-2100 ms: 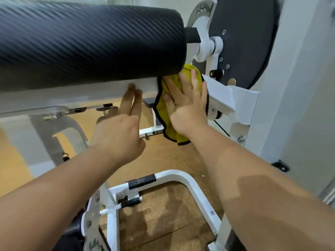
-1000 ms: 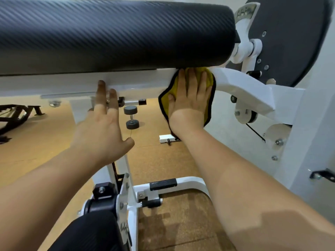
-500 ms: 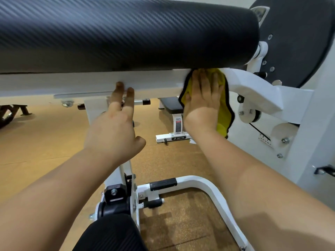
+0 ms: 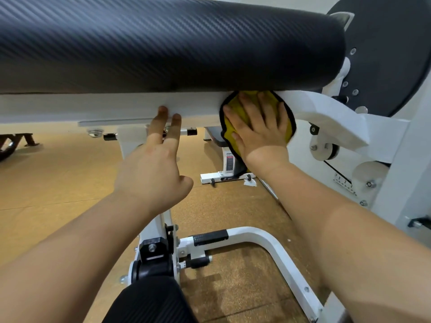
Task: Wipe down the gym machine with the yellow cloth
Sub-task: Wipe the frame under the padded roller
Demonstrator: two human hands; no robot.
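Right hand [image 4: 258, 131] flat, fingers spread straight, pressing the yellow cloth [image 4: 229, 134] against the white frame bar [image 4: 112, 106] of the gym machine, just under the right end of the black roller pad [image 4: 163, 43]. Cloth has a black edge, lower part hangs below the palm. Left hand [image 4: 154, 173] open, two fingertips [image 4: 162, 113] touching the bar's lower edge, holding nothing. White foot bar [image 4: 275, 241] with black grip below, cork floor [image 4: 58, 178], small bench [image 4: 227, 169] behind
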